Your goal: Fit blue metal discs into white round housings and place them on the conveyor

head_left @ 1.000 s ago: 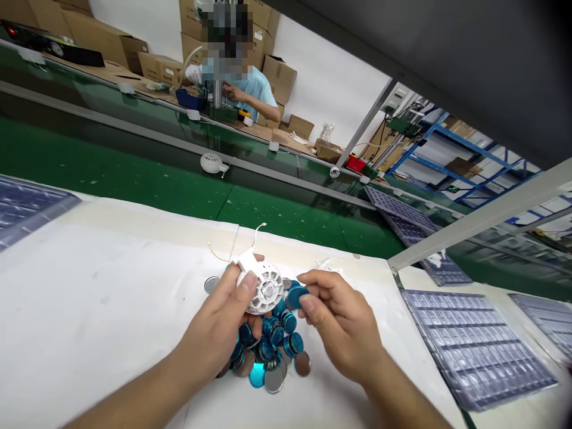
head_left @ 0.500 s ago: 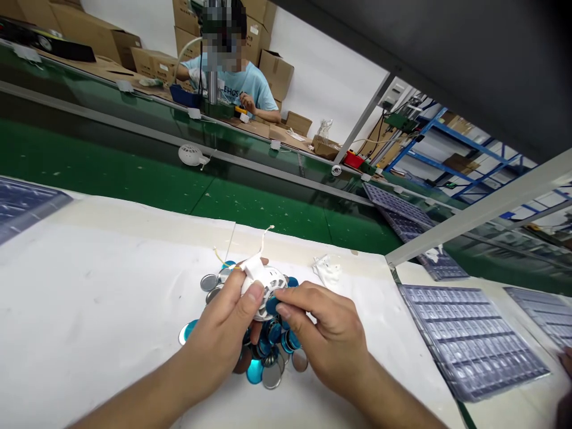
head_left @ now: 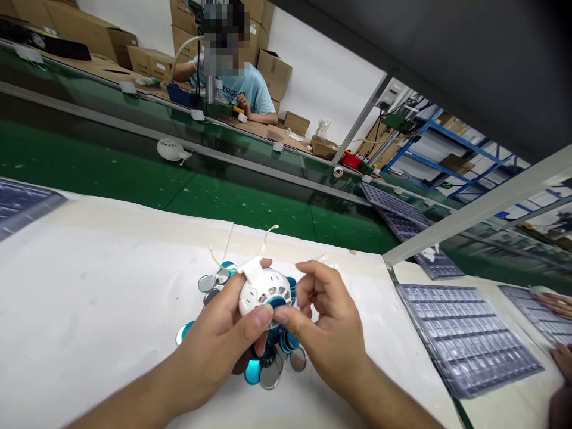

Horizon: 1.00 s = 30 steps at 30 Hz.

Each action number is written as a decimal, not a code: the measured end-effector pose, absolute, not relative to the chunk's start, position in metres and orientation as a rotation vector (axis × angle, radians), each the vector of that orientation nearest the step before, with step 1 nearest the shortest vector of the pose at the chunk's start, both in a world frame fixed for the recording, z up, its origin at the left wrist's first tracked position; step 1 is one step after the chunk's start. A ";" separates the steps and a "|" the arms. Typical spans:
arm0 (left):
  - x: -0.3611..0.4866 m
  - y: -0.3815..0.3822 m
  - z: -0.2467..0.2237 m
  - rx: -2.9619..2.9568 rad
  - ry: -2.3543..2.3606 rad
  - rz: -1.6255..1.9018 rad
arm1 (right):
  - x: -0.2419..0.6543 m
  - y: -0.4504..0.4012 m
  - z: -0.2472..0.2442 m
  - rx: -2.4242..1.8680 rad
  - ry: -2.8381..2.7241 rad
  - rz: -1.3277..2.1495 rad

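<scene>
Two bare hands meet at the center of the view, held low over a white sheet (head_left: 111,298) that covers the work surface. The left hand (head_left: 218,339) is closed around a round white plastic housing (head_left: 259,292), about the shape of a small vented ball. Its thumb lies across the near side and its fingers wrap behind, with one fingertip showing beyond the far edge. The housing is round, so it has no clear long axis, but a white plastic tab (head_left: 252,269) sits on its far side, and thin wires (head_left: 268,238) trail from there away from the person.

The right hand (head_left: 326,325) comes in from the right, partly closed. Its thumb presses a blue disc (head_left: 277,302) against the right side of the housing, while its other fingers curl upward just beside it. The disc touches both the right thumb and the housing, and it lies nearer the right hand than the left fingertips.

Directly beneath both hands lies a loose pile of round blue and silver discs (head_left: 286,342), some overlapping. Beyond the sheet runs a green conveyor belt (head_left: 111,155). To the right lies a clear plastic tray (head_left: 465,339). Another person's hands (head_left: 554,305) rest at the right edge.
</scene>
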<state>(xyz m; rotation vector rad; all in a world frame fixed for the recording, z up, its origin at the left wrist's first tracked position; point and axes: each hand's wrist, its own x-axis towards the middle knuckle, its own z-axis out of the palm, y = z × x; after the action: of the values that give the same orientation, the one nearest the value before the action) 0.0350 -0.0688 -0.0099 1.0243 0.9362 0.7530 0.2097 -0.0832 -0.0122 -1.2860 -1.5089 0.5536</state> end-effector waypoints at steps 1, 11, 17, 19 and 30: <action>0.034 -0.069 -0.010 0.998 0.917 0.755 | 0.208 -0.084 -0.014 -1.296 -1.422 0.608; 0.043 -0.086 -0.009 0.864 0.775 0.910 | 0.179 -0.092 -0.011 -0.813 -1.127 1.506; 0.041 -0.077 -0.007 0.812 0.799 0.891 | 0.180 -0.091 -0.015 -0.848 -1.113 1.539; 0.040 -0.074 -0.007 0.812 0.815 0.876 | 0.183 -0.091 -0.015 -0.831 -1.166 1.592; 0.034 -0.028 -0.010 0.508 0.810 1.076 | 0.226 -0.048 -0.038 -1.275 -0.942 1.004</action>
<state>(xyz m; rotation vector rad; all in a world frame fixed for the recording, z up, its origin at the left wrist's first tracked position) 0.0337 -0.0280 -0.0101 0.5084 0.8100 1.0759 0.2258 -0.0480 -0.0381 -1.2749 -0.9423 1.0038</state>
